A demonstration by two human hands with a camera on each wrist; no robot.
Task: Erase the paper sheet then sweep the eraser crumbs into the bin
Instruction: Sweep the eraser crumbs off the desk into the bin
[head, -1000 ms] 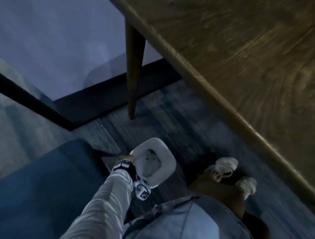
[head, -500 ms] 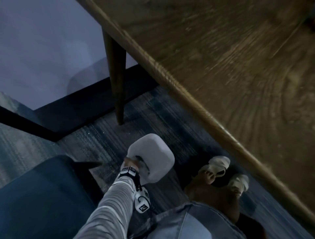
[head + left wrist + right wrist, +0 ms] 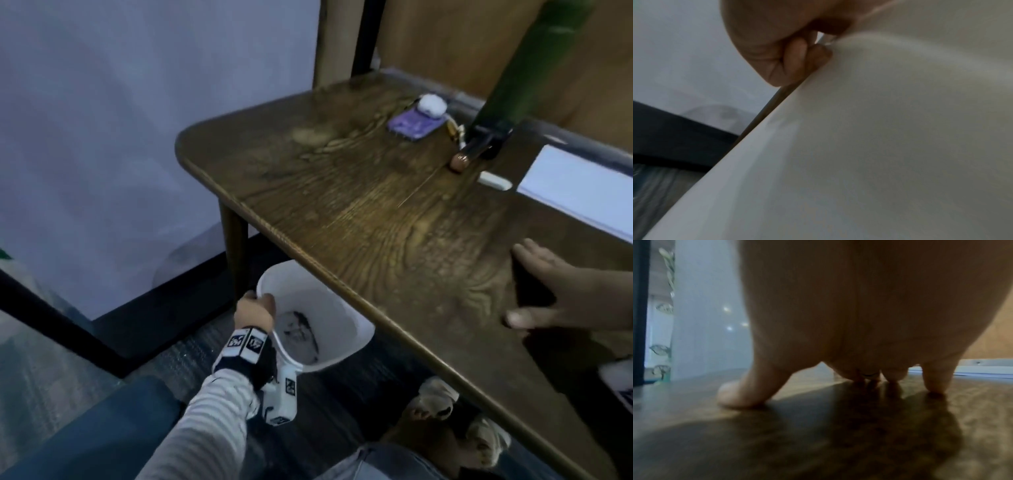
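My left hand (image 3: 255, 310) grips the rim of a white bin (image 3: 346, 325) and holds it just under the front edge of the wooden table (image 3: 376, 212). Dark scraps lie at the bin's bottom. In the left wrist view the fingers (image 3: 797, 53) curl over the bin's rim, and the bin's white wall (image 3: 879, 146) fills the frame. My right hand (image 3: 561, 294) lies spread on the tabletop near that edge, fingers straight and holding nothing; in the right wrist view its fingertips (image 3: 735, 395) touch the wood. A white paper sheet (image 3: 582, 188) lies at the far right. A white eraser (image 3: 495, 181) sits beside it.
On the far side of the table sit a purple card (image 3: 414, 124) with a white earbud case (image 3: 432, 103) on it, a dark clamp (image 3: 486, 137) and a small brown object (image 3: 460, 161). A table leg (image 3: 234, 250) stands behind the bin. My feet (image 3: 435, 397) are under the table; a blue seat (image 3: 85, 428) is at left.
My left hand has lifted the bin from the floor up to the table's edge. The head view swung up from the floor to the tabletop, and my right hand now shows on the table.
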